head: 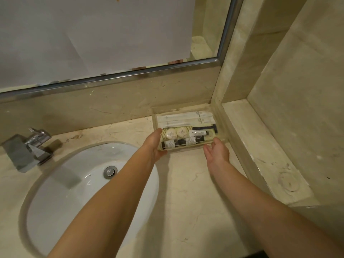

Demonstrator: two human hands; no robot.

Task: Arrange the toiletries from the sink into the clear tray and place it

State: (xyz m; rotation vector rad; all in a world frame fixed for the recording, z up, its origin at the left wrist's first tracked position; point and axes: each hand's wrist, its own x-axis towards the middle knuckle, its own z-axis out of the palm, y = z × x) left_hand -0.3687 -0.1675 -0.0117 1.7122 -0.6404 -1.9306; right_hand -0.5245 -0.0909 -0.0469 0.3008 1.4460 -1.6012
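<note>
Nearest, at seven o'clock, is the white sink bowl (93, 183). Further out, the left hand (155, 144) holds the near-left corner of the clear tray (219, 108), thumb up its side. The right hand (216, 151) touches the near-right edge with loose, straight fingers. The tray sits in the counter's far corner, at one o'clock. It looks stiff, light and slippery, so hold both short ends.
</note>
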